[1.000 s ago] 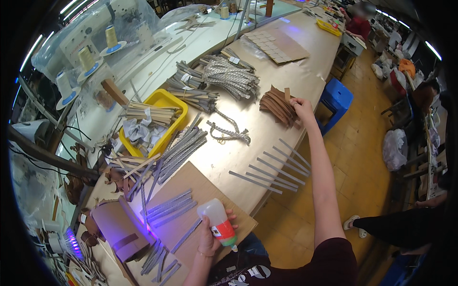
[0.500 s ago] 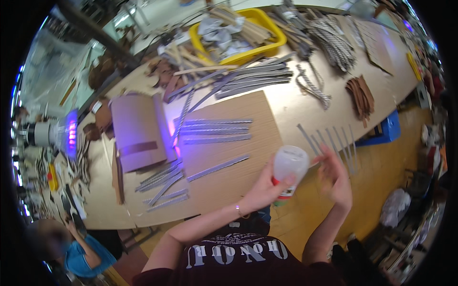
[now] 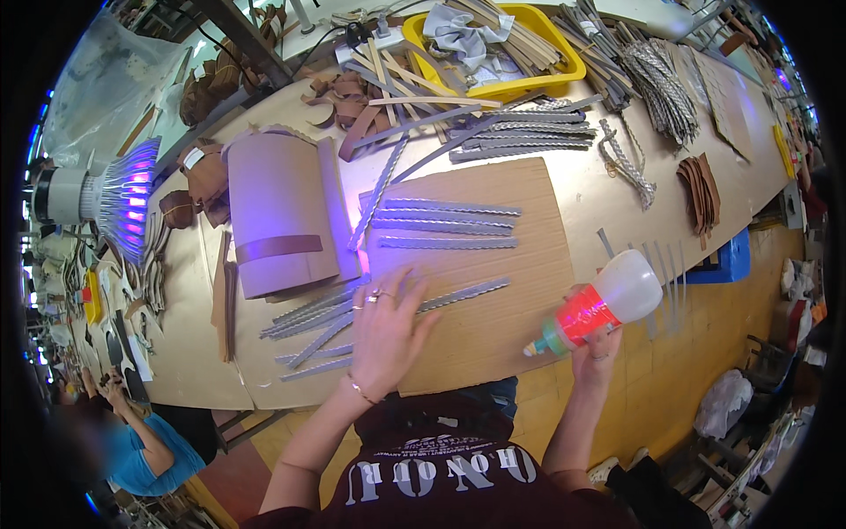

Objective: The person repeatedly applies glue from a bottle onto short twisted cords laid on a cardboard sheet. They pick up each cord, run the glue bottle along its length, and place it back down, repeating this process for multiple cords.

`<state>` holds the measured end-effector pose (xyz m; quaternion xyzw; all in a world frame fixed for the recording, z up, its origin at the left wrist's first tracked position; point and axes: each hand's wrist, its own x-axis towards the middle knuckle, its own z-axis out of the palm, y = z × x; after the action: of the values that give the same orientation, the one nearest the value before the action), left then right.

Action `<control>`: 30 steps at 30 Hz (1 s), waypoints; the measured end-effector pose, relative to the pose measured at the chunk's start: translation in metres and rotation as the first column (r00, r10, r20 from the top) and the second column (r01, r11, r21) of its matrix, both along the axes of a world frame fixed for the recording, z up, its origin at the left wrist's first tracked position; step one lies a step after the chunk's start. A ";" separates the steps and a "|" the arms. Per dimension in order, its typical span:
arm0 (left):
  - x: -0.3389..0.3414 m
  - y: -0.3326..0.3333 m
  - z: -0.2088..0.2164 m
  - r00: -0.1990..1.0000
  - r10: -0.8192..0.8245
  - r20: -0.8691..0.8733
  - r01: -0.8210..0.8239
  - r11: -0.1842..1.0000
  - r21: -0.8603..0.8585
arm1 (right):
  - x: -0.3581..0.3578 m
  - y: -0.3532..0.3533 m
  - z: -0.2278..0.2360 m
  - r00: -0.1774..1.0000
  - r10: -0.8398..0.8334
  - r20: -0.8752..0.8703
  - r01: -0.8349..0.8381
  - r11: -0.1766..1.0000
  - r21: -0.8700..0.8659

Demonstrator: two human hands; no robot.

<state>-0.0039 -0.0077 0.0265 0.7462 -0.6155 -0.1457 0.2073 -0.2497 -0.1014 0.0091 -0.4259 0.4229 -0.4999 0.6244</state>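
My right hand [image 3: 597, 353] grips a squeeze bottle [image 3: 589, 313] with a cloudy translucent body, a red label and a green cap. The bottle is tilted, its nozzle pointing down and left over the right side of a cardboard sheet [image 3: 476, 348]. Fingers apart, my left hand [image 3: 388, 331] reaches over the left part of the sheet and holds nothing visible. It covers one end of a single grey strip [image 3: 476, 290] with braided trim. Several similar strips [image 3: 449, 223] lie above it on the cardboard, and a bunch of loose strips [image 3: 308, 319] is left of my hand.
A curved cardboard form [image 3: 278, 198] stands at the left beside a lamp [image 3: 123, 198] glowing purple. At the back is a yellow bin [image 3: 564, 75] of strips and cloth. Brown strips [image 3: 699, 196] lie on the right. A person in blue [image 3: 163, 450] is at lower left.
The bottle has passed from my left hand to my right and tipped nozzle-down to the left. My left hand has moved left over the strips. The whole view has shifted.
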 end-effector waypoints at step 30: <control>0.002 0.007 -0.044 0.987 -0.083 -0.137 0.042 0.958 -0.284 | 0.091 -0.030 -0.023 0.832 -0.098 0.547 -0.087 0.949 0.302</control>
<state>-0.0015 -0.0007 -0.0178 0.6767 -0.6362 -0.1187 0.3510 -0.1590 -0.1313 -0.0139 -0.1562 0.2986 -0.5295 0.7785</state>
